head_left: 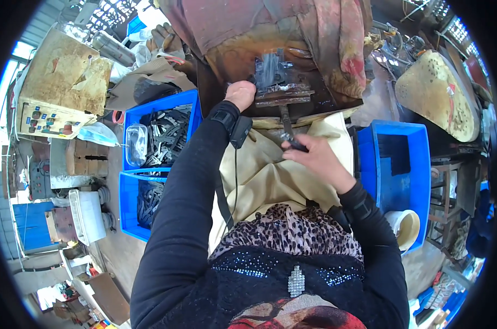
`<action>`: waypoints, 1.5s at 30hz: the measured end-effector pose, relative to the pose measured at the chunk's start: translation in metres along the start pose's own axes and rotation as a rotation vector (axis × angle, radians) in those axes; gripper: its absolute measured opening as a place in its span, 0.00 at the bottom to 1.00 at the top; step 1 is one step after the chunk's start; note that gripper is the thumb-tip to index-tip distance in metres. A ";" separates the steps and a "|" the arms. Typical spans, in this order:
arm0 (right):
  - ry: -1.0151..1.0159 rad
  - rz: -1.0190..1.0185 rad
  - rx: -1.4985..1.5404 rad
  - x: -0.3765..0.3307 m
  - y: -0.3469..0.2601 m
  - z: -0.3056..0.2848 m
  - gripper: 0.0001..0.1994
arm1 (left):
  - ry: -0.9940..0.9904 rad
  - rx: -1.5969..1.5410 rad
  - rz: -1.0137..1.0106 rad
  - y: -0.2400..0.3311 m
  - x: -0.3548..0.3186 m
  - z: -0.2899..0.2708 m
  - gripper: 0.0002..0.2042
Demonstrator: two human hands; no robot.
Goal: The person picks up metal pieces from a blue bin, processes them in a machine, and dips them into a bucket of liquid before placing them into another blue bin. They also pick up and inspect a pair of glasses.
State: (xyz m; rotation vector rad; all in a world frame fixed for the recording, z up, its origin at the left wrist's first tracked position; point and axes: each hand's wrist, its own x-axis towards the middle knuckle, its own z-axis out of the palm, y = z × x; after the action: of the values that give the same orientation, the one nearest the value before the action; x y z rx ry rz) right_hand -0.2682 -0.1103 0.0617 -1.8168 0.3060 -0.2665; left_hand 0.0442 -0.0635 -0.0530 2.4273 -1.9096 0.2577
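My right hand [324,162] is closed around the dark handle [296,143] of a metal bar [285,119]. The bar runs away from me up to a worn metal crosspiece [284,97] in the opening of a rusty brown machine housing. To the left of that crosspiece my left hand [241,94] is curled shut at the machine's edge; whatever its fingers hold is hidden. Just beyond the crosspiece, a wet-looking grey metal part [271,70] sits inside the housing, partly blurred. A cream apron [270,175] covers my lap below both hands.
Two blue crates [124,189] at my left hold many thin metal pieces [167,133], with a clear plastic container [136,145] in one. On my right stands a blue bin [404,189] with a white bucket [407,229]. A stained cloth [270,22] drapes the machine; a control box [54,122] is farther left.
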 end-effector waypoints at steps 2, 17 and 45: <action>0.058 0.270 0.258 0.002 -0.001 -0.017 0.11 | 0.020 -0.049 -0.003 -0.003 -0.002 -0.003 0.07; 0.147 0.233 0.927 0.027 0.009 -0.033 0.18 | -0.200 -0.086 -0.228 0.007 -0.011 -0.036 0.09; 0.236 0.202 0.910 0.054 0.002 -0.008 0.10 | 0.280 -0.733 -0.267 0.097 -0.065 -0.158 0.11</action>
State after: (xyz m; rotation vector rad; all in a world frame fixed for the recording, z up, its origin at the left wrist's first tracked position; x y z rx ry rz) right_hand -0.2210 -0.1368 0.0636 -0.8514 0.4404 -0.3984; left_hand -0.0807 -0.0025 0.0852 1.9743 -1.2416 -0.0998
